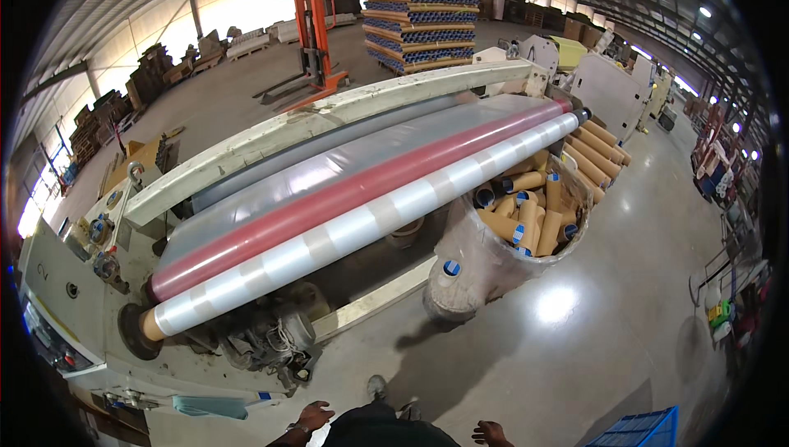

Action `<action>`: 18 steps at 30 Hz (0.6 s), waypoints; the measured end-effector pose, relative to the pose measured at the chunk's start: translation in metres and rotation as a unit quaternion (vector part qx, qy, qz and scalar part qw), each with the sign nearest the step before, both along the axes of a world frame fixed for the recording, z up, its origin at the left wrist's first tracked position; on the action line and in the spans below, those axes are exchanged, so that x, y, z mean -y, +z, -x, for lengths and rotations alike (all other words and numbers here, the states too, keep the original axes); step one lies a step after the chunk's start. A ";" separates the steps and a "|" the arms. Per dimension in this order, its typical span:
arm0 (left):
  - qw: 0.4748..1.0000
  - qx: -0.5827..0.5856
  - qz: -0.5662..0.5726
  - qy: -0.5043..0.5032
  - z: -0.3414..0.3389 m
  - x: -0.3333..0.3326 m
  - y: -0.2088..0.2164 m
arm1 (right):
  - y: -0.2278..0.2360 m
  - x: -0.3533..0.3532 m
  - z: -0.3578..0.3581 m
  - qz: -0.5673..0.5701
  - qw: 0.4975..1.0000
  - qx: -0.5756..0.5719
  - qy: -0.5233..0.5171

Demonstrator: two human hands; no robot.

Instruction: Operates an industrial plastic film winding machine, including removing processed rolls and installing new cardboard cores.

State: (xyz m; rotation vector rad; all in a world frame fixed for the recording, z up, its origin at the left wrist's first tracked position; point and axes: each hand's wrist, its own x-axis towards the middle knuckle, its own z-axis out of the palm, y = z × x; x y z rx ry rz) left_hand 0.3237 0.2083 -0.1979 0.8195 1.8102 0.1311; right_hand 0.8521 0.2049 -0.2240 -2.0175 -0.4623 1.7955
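My left hand (pixel 315 416) hangs low at the bottom edge, fingers loosely stretched, with nothing in it. To the right of my body, my right hand (pixel 491 433) is also empty, its fingers a little apart. Neither hand touches the machine. In front of me a long roll of clear film (pixel 329 241), wound in whitish bands on a brown core, lies across the machine. Behind it runs a red roller (pixel 353 194) with a sheet of film (pixel 279 184) stretched beyond it. A pale blue cloth (pixel 209 407) hangs nearest my left hand.
A large plastic-lined bin (pixel 493 270) of short cardboard cores stands right of the machine, beside a small wrapped roll (pixel 449 273). A blue crate (pixel 637 429) is at lower right. Farther off are an orange lift stacker (pixel 311 36) and a tall stack of tubes (pixel 419 28).
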 end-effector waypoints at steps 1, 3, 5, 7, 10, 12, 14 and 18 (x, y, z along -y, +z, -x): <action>1.000 0.001 0.000 -0.001 0.001 -0.006 -0.006 | 0.005 -0.009 0.005 0.000 1.000 0.001 -0.001; 0.999 -0.008 0.021 -0.045 0.010 -0.010 -0.032 | 0.019 -0.024 0.014 -0.025 1.000 0.000 -0.004; 0.877 -0.107 -0.193 -0.428 0.041 -0.003 -0.086 | 0.022 -0.040 0.023 -0.021 1.000 -0.005 0.000; 0.807 -0.162 -0.242 -0.515 0.036 -0.031 -0.093 | 0.027 -0.054 0.023 -0.019 1.000 -0.004 -0.005; 0.829 -0.138 -0.286 -0.460 0.027 -0.081 -0.102 | 0.024 -0.067 0.023 -0.026 0.999 -0.005 -0.020; 0.829 -0.123 -0.308 -0.450 0.026 -0.107 -0.101 | 0.015 -0.079 0.017 -0.023 0.999 -0.003 -0.024; 0.958 0.044 -0.227 -0.168 0.013 -0.127 -0.098 | 0.007 -0.093 0.015 -0.023 0.999 -0.001 -0.031; 0.975 0.064 -0.177 -0.120 0.008 -0.168 -0.058 | 0.012 -0.130 0.027 0.004 0.999 0.001 -0.036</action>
